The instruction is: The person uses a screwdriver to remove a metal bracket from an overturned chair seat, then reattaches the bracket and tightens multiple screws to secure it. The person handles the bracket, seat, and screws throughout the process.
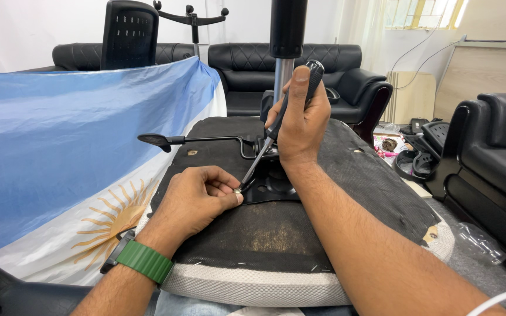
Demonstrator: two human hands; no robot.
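Note:
An office chair seat [300, 234] lies upside down in front of me, its black fabric underside facing up. My right hand [301, 120] grips a black-handled screwdriver [276, 129], its shaft angled down to the left onto the black metal mechanism plate [273, 186]. My left hand [197, 199] rests on the seat and pinches a small screw [238, 190] at the screwdriver's tip. The chrome gas cylinder [283, 73] rises upright from the plate behind my right hand. A black adjustment lever [171, 140] sticks out to the left.
A blue, white and yellow-sun flag [60, 152] drapes at the left. Black sofas [247, 67] line the back wall, another black armchair [493, 158] stands at the right. A chair backrest [129, 35] and loose chair parts [423, 152] lie around. A green watch strap [144, 261] is on my left wrist.

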